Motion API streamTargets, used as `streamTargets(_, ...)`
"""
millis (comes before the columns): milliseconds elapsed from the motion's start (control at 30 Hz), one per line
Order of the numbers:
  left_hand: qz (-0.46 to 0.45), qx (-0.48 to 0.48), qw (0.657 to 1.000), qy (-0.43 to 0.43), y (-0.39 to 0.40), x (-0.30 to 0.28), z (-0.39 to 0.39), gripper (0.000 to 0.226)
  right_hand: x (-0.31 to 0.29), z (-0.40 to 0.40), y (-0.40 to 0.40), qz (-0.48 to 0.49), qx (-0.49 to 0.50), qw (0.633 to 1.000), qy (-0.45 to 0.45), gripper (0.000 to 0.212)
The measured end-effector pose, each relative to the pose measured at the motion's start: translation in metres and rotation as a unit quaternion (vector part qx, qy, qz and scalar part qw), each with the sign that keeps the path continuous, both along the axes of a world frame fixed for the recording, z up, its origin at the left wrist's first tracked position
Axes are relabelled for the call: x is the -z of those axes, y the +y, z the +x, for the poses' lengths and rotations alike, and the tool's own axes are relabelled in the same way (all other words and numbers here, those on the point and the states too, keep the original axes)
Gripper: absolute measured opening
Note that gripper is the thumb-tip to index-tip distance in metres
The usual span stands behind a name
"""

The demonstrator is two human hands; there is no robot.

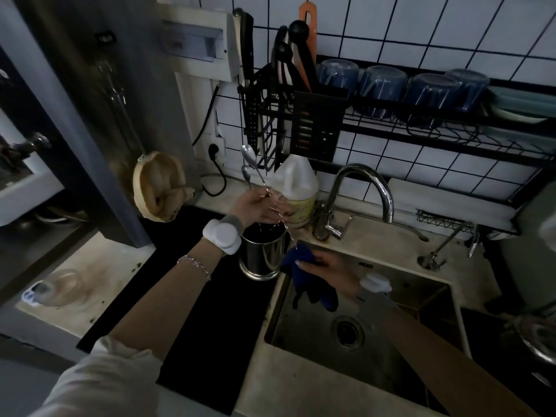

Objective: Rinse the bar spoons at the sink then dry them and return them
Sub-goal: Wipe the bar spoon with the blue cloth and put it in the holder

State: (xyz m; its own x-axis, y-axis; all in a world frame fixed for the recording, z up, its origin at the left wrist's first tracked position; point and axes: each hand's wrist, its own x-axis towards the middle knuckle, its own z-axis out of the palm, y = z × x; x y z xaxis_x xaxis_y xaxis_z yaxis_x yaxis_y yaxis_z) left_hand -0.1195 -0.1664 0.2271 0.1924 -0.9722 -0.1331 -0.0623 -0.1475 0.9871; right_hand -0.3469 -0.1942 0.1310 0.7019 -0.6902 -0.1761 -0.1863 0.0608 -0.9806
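My left hand [258, 207] grips two thin bar spoons [251, 164] around their middle, above a steel cup [262, 257] on the black mat. The bowls point up and back; the twisted stems run down to the right. My right hand [328, 267] holds a blue cloth [304, 275] against the lower tips of the spoons, over the left rim of the sink [421, 275]. Part of the cloth hangs down into the basin.
A curved tap [365, 188] stands behind the sink, with no water seen running. A white jug [296, 191] sits behind my left hand. A black rack [421, 115] with glasses and utensils hangs on the tiled wall. A glass [61, 285] stands at the left.
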Motion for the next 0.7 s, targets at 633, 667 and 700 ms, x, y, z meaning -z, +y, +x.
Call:
streamTargets(633, -0.027, -0.065, 0.998, -0.005, -0.039, -0.007, 0.086, 0.021, 0.034, 0.001, -0.011, 0.037, -0.03, 0.997, 0.067, 0.028)
streamTargets(667, -0.035, -0.07, 0.997, 0.008, -0.043, -0.014, 0.087, 0.021, 0.036, 0.001, -0.013, 0.033, -0.031, 0.996, 0.07, 0.028)
streamTargets(700, -0.04, -0.074, 0.996, 0.026, -0.048, -0.02, 0.088, 0.02, 0.039, 0.001, -0.014, 0.031, -0.031, 0.996, 0.074, 0.029)
